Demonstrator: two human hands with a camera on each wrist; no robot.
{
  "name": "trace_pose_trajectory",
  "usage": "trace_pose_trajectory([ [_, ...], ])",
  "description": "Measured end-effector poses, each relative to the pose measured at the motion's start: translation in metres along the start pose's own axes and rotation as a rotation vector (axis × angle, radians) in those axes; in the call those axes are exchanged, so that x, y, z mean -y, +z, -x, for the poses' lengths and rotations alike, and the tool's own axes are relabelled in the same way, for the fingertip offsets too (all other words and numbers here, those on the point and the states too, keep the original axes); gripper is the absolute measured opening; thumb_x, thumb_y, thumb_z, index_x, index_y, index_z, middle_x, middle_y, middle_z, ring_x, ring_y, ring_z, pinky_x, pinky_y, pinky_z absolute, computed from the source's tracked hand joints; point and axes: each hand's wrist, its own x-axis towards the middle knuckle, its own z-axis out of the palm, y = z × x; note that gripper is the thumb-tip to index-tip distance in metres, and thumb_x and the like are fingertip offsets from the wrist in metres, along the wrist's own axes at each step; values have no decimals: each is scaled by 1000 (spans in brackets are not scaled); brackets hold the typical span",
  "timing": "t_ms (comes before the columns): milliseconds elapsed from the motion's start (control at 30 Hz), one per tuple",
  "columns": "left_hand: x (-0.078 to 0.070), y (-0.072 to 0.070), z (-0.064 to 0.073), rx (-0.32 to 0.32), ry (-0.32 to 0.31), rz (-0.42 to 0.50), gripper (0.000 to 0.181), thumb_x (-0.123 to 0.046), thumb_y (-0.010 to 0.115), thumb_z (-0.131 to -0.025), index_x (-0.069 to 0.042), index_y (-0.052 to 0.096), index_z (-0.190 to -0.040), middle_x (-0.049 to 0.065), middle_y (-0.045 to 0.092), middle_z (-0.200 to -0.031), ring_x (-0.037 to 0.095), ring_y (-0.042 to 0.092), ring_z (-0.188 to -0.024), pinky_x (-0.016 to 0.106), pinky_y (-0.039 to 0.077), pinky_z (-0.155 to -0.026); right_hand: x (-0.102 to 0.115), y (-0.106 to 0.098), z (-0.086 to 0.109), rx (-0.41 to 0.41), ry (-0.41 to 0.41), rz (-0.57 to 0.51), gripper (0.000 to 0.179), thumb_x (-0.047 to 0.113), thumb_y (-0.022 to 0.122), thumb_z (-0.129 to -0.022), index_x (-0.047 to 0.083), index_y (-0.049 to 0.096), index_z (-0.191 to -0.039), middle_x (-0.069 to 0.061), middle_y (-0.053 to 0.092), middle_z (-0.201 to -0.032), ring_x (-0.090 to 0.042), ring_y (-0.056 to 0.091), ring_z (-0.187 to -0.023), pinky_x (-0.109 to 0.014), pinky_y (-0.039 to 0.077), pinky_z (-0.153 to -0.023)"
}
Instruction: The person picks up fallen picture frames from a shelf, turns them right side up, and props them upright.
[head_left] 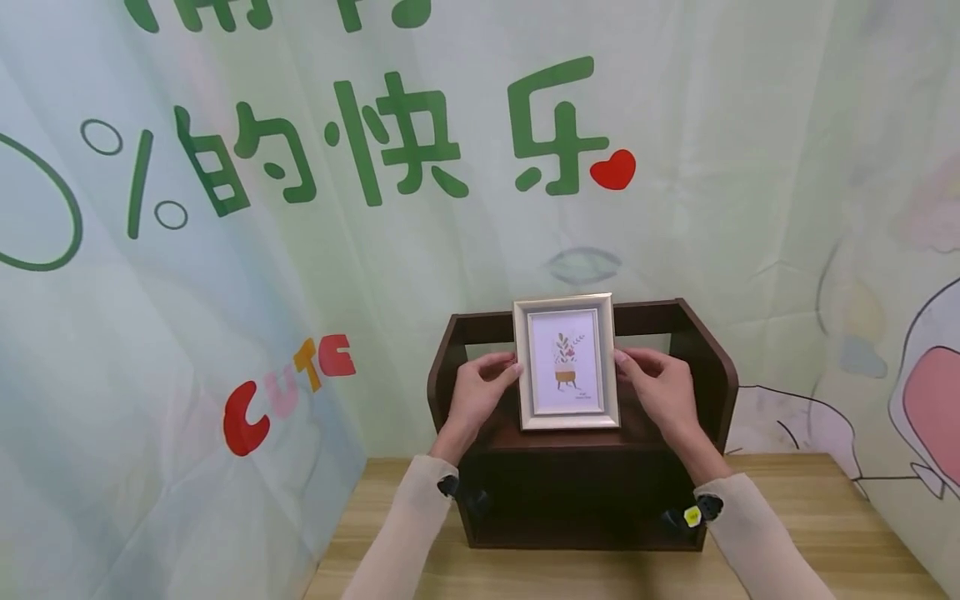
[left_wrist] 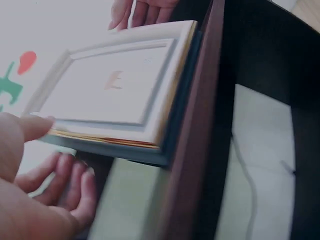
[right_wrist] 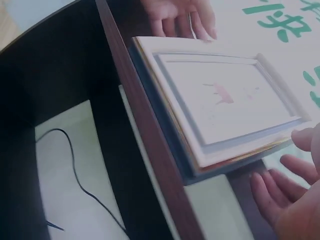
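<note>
A picture frame (head_left: 566,422) with a pale gold and silver border stands upright, leaning slightly back, on the upper board of a dark brown wooden shelf (head_left: 708,367). Its picture shows a plant in an orange pot on legs. At the frame's left side is my left hand (head_left: 482,392), its thumb touching the front edge while the loosely bent fingers stay apart from the frame in the left wrist view. My right hand (head_left: 663,392) mirrors it on the other side, thumb at the edge and fingers (right_wrist: 280,192) spread off the frame. The frame's back is mostly hidden.
The shelf stands on a light wooden table (head_left: 810,508), against a pale green printed curtain (head_left: 720,167) with green characters and a red heart (head_left: 613,170). Below the upper board is a dark lower compartment (head_left: 577,500). Curtains also hang at the left and right.
</note>
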Motion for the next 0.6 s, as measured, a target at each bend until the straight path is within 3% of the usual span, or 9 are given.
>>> trace_pose_trajectory([
  [100, -15, -9, 9, -17, 65, -126, 37, -25, 79, -96, -7, 72, -128, 13, 75, -122, 27, 72, -111, 44, 61, -100, 8, -11, 9, -25, -52, 87, 50, 49, 67, -101, 8, 72, -130, -16, 74, -127, -30, 72, -108, -9, 54, -78],
  [200, -35, -22, 19, -2, 177, -236, 38, -23, 78, -97, -5, 70, -129, 14, 74, -121, 29, 72, -111, 45, 62, -98, 20, -26, 18, -27, -145, 159, 52, 50, 69, -100, 9, 70, -131, -16, 74, -127, -31, 70, -110, -4, 49, -79],
  [267, -48, -32, 25, 22, 259, -319, 36, -22, 76, -98, -6, 69, -129, 13, 73, -121, 28, 71, -111, 44, 63, -95, 28, -37, 24, -27, -236, 209, 53, 46, 73, -98, 9, 67, -135, -16, 72, -131, -34, 71, -113, -12, 56, -84],
  [333, -57, -42, 31, 37, 361, -435, 36, -22, 75, -99, -6, 69, -130, 13, 72, -122, 29, 70, -111, 43, 63, -94, 34, -48, 29, -38, -351, 266, 60, 39, 82, -92, 8, 63, -140, -19, 68, -137, -38, 69, -118, -30, 61, -95],
  [433, -65, -59, 40, 29, 515, -661, 44, -29, 78, -96, -6, 67, -131, 15, 69, -125, 31, 67, -114, 45, 62, -95, 37, -67, 34, -71, -512, 356, 82, 31, 93, -79, 5, 56, -148, -23, 60, -147, -44, 59, -131, -65, 50, -104],
  [500, -67, -73, 46, 0, 603, -798, 54, -37, 82, -92, -4, 66, -132, 16, 68, -127, 32, 66, -118, 47, 60, -98, 35, -80, 35, -92, -585, 401, 97, 29, 98, -69, 3, 52, -151, -27, 56, -150, -48, 49, -141, -70, 42, -112],
  [600, -65, -95, 54, -64, 682, -941, 70, -48, 87, -83, -2, 66, -132, 18, 68, -128, 36, 64, -121, 49, 59, -101, 29, -99, 35, -119, -627, 435, 112, 29, 101, -59, -1, 47, -153, -31, 51, -152, -52, 36, -150, -69, 27, -124],
])
